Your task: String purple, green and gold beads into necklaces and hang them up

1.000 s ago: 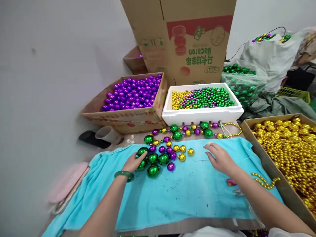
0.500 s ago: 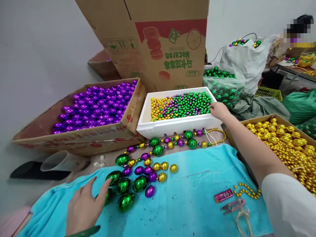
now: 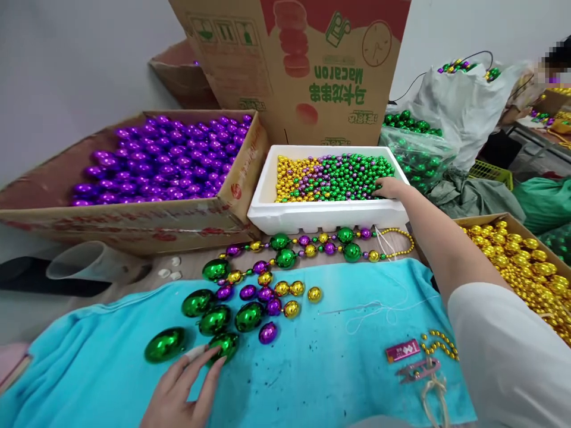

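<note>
The left hand [image 3: 184, 389] reaches in low over a soft turquoise towel [image 3: 289, 380], its fingertips against the near side of a glossy green ball [image 3: 225, 343]; the grip is loosely spread, thumb apart from fingers, not clenched round the ball. Four more mirror-smooth green balls [image 3: 165, 345] lie beside and beyond it, one set off to the left. Smaller shiny purple balls [image 3: 268, 333] and gold balls [image 3: 314, 294] sit just past them, near a looped strand [image 3: 285, 258] of large and small beads.

The right hand [image 3: 390, 188] dips into a smooth white foam box [image 3: 328, 217], fingers bent among tiny round beads [image 3: 357, 175], green mostly at that end; the fingertips are partly buried, so one cannot tell whether this grip pinches any.

Thin pale thread [image 3: 379, 309] curls on the towel's plush nap. Nearer the right edge lie a flat pink packet [image 3: 402, 351], small metal snips [image 3: 419, 370] and a short gold bead string [image 3: 439, 343]. A creased cardboard carton [image 3: 196, 229] heaped with purple spheres stands on the wood-grained desk [image 3: 154, 279].
</note>
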